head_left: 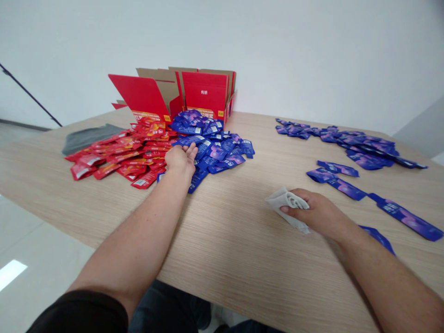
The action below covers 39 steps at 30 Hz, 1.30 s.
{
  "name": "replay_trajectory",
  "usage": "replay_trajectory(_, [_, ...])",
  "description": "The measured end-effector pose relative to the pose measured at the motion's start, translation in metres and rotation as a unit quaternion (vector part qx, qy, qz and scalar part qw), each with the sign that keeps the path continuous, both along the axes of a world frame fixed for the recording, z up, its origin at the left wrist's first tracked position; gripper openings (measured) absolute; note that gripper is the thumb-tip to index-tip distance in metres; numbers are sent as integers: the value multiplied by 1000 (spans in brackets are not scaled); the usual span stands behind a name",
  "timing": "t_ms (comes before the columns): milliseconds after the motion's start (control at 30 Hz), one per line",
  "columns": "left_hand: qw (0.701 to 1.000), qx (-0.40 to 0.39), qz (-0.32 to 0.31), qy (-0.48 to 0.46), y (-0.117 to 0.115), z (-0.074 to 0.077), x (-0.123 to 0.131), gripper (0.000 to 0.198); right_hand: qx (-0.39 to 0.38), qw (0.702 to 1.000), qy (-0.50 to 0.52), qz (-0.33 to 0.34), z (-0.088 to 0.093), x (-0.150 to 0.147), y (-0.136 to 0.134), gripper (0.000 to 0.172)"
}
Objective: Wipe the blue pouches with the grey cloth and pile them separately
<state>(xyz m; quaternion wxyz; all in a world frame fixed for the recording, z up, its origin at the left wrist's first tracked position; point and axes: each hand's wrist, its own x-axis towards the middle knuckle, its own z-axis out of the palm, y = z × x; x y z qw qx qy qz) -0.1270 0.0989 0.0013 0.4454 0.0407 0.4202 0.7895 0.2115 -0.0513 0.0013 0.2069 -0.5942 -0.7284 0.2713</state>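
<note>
I logged the open carton (204, 92) at the far edge of the desk (243, 259). The left sachet heap (118, 155) and right sachet heap (215, 148) lay touching before it. Further sachet rows (360, 141) lay to the right, with a cloth (287, 208) just left of them.

We see an open red carton (204, 95) on the wooden table (243, 277); a grey cloth (88, 138) lies left of it. Behind, a white wall (277, 46); far left, a black pole (29, 95).

This looks like a plain office-style room, with white walls (277, 55), a glossy tile floor (34, 236) and a wood-laminate table (243, 245).
</note>
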Motion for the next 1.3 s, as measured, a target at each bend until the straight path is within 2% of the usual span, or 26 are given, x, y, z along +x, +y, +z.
replay_trajectory(100, [1000,4,0,11,-3,2,3,14,-2,1000,-4,6,1,-1,-1,29])
replay_trajectory(333, [1000,15,2,2,2,-6,0,20,4,1000,-15,27,0,-2,-1,26])
replay_trajectory(500, [999,17,-23,-19,1,-2,3,23,1,1000,-19,23,-3,-1,-1,26])
replay_trajectory(600, [999,15,-36,-20,-1,1,5,19,4,1000,-22,20,-4,-1,0,28])
replay_trajectory(867, [1000,6,0,18,-7,4,10,14,17,999,-24,24,-1,-1,0,26])
replay_trajectory(1000, [998,-13,1,59,-20,12,24,14,38,999,-16,2,1,2,0,26])
replay_trajectory(1100, [991,-15,-33,130,-33,17,39,12,65,997,1,-39,5,11,2,28])
replay_trajectory(1300, [963,29,-91,254,-47,16,65,35,133,973,94,-161,4,62,17,36])
